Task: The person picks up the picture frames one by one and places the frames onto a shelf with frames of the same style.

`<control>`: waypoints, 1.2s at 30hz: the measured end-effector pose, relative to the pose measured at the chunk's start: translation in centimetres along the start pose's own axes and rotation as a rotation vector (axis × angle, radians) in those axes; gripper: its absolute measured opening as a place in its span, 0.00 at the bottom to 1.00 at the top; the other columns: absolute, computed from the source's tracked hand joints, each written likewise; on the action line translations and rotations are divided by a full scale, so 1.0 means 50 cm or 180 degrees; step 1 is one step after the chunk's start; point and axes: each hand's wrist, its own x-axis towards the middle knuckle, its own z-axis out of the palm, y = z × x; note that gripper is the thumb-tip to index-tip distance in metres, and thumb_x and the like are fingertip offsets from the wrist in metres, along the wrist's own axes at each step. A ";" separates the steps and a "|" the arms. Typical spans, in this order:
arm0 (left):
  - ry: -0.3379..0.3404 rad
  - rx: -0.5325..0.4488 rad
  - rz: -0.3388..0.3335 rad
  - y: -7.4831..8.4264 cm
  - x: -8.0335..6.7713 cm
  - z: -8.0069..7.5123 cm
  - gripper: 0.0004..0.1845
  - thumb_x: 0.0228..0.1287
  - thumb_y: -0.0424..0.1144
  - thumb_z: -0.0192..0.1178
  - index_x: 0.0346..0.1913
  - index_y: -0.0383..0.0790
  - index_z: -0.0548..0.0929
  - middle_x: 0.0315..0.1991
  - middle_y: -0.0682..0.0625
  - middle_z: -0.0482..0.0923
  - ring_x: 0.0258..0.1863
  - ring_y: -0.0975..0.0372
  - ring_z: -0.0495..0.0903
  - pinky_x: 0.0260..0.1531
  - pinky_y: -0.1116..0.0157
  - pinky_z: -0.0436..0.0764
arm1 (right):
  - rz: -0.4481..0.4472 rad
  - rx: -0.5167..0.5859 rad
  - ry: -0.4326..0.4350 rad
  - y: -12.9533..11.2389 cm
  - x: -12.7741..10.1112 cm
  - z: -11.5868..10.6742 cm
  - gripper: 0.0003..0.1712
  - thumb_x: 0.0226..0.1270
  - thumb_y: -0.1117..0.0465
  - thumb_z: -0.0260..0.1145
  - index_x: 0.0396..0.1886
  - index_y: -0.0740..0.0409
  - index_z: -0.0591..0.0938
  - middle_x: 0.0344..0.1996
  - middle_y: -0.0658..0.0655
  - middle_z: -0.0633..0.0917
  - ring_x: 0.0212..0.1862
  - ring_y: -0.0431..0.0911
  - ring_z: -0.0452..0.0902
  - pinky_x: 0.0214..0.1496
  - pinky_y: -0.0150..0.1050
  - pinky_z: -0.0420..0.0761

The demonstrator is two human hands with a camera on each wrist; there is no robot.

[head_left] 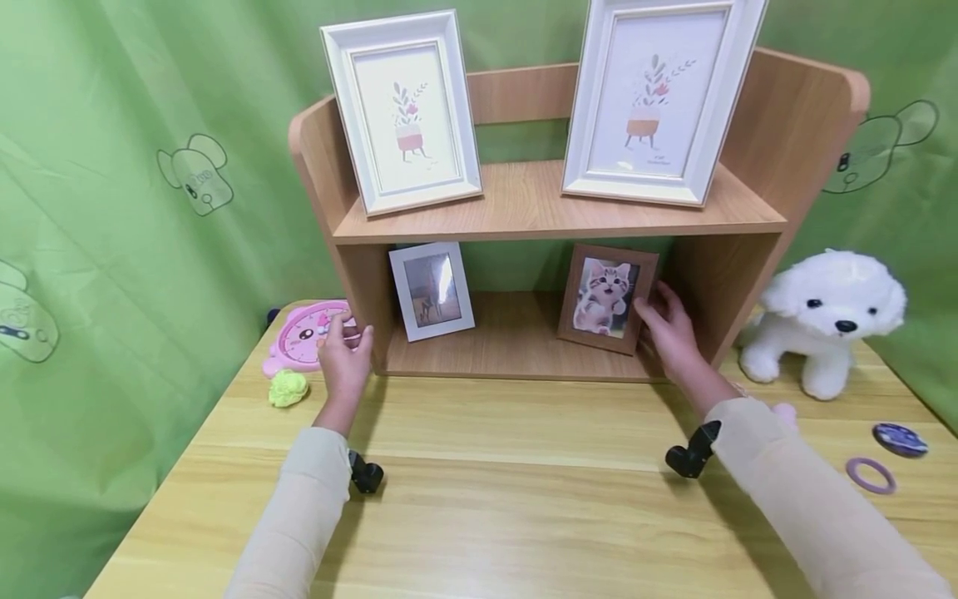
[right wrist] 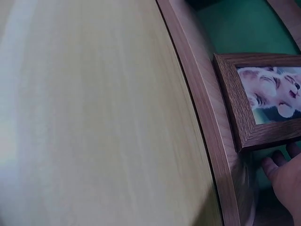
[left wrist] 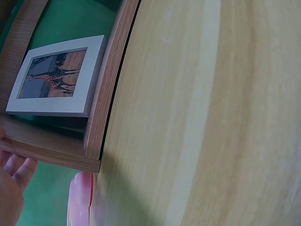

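Note:
My left hand [head_left: 346, 358] is at the left side panel of a wooden desk shelf [head_left: 509, 366]. In the left wrist view its thumb lies inside the panel edge and its curled fingers [left wrist: 23, 174] outside, gripping it. On the lower level, a white picture frame [head_left: 432, 291] with a giraffe photo leans near that panel. A brown picture frame [head_left: 608, 298] with a kitten photo stands at the right. Beside its right edge is my right hand [head_left: 669, 333], its thumb overlapping the edge in the head view and its fingers loosely extended.
Two larger white frames, a left one [head_left: 407, 112] and a right one [head_left: 662, 91], stand on the upper level. A pink clock [head_left: 299, 341] and a yellow-green crumpled ball [head_left: 288, 388] lie left. Right are a white plush dog [head_left: 831, 320], a purple ring [head_left: 871, 476] and a dark blue oval object [head_left: 901, 440].

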 end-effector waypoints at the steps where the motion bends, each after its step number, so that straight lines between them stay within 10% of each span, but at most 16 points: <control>1: -0.0006 0.0001 -0.0006 0.000 0.001 0.000 0.15 0.57 0.30 0.61 0.48 0.34 0.74 0.37 0.38 0.80 0.35 0.52 0.80 0.33 0.62 0.85 | -0.0037 -0.0060 -0.0014 -0.001 -0.002 0.000 0.41 0.70 0.50 0.51 0.73 0.55 0.41 0.69 0.69 0.51 0.67 0.56 0.52 0.69 0.53 0.55; 21: -0.0188 0.0217 -0.0027 -0.003 -0.004 -0.022 0.16 0.58 0.31 0.61 0.49 0.35 0.74 0.39 0.40 0.79 0.36 0.52 0.80 0.36 0.62 0.84 | -0.0722 -0.0681 0.0208 -0.017 -0.080 -0.012 0.36 0.68 0.62 0.54 0.72 0.59 0.52 0.63 0.70 0.63 0.63 0.55 0.61 0.56 0.19 0.67; 28: -0.0274 0.0282 -0.0040 -0.007 -0.036 -0.040 0.10 0.55 0.33 0.62 0.40 0.36 0.76 0.32 0.45 0.79 0.31 0.57 0.78 0.34 0.65 0.81 | -0.1065 -0.1241 0.0074 -0.019 -0.126 -0.031 0.33 0.67 0.63 0.56 0.70 0.61 0.57 0.62 0.72 0.65 0.62 0.62 0.59 0.66 0.52 0.64; 36: -0.1322 0.1483 0.0747 0.046 -0.078 -0.050 0.24 0.60 0.53 0.58 0.55 0.43 0.74 0.54 0.41 0.73 0.52 0.49 0.71 0.51 0.49 0.74 | -0.1429 -0.2530 -0.0262 -0.029 -0.178 -0.038 0.33 0.68 0.53 0.56 0.70 0.55 0.60 0.63 0.73 0.62 0.61 0.71 0.55 0.56 0.74 0.55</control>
